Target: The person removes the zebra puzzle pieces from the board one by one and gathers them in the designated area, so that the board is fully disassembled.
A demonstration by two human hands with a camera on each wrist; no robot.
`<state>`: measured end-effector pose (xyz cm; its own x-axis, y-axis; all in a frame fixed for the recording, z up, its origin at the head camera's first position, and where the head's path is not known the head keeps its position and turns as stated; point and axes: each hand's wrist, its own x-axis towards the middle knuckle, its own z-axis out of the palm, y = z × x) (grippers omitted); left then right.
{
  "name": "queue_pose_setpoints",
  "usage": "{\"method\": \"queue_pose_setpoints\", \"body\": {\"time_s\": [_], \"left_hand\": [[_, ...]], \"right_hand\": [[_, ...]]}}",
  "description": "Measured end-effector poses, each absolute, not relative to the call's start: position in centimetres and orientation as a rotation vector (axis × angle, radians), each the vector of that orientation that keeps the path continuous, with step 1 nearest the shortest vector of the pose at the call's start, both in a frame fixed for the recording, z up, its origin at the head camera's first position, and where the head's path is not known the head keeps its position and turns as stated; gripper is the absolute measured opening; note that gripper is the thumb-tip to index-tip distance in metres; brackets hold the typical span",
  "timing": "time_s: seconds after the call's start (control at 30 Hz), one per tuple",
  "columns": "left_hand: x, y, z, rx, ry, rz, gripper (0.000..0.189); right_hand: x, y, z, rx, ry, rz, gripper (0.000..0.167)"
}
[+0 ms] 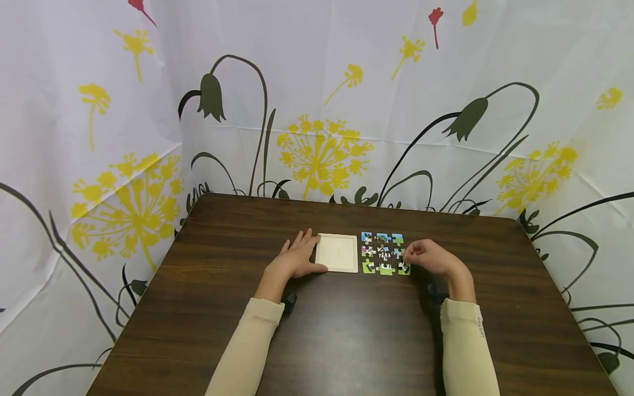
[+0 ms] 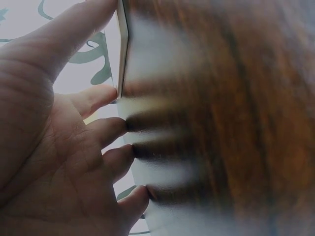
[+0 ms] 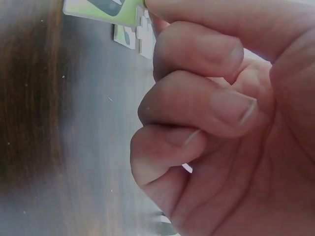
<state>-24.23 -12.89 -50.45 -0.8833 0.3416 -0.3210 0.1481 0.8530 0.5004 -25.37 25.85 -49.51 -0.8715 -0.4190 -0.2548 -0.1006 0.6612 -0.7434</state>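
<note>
A square, pale wooden puzzle frame (image 1: 337,253) lies on the table, nothing inside its raised border. Fingers spread, my left hand (image 1: 295,258) rests at its left side, the thumb along the near corner; the left wrist view shows the thumb and index finger at the frame's edge (image 2: 121,49). To the right, several colourful jigsaw pieces (image 1: 382,253) lie in three loose rows. My right hand (image 1: 432,257) has its fingers curled, thumb and index finger pinching at a green-and-black jigsaw piece (image 3: 103,9) at the lower right of the rows. Their tips are partly hidden.
The dark wooden table (image 1: 346,335) extends around the frame and pieces. Behind it hangs a white curtain (image 1: 317,82) printed with flowers. Dark wrist straps (image 1: 289,302) sit below the hands.
</note>
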Motion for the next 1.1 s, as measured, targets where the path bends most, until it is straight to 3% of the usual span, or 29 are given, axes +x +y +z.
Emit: {"method": "queue_pose_setpoints", "body": {"time_s": [0.47,1.1], "left_hand": [[-24.4,-12.8,-50.7,0.375,2.627,0.643,0.096],[-24.9,-14.0,-51.2,0.410,2.617,0.669,0.097]], "right_hand": [[-25.5,25.7,-49.7,-0.398,2.576,-1.027,0.012],[-25.3,25.1,-48.6,-0.333,2.635,-1.006,0.025]]}}
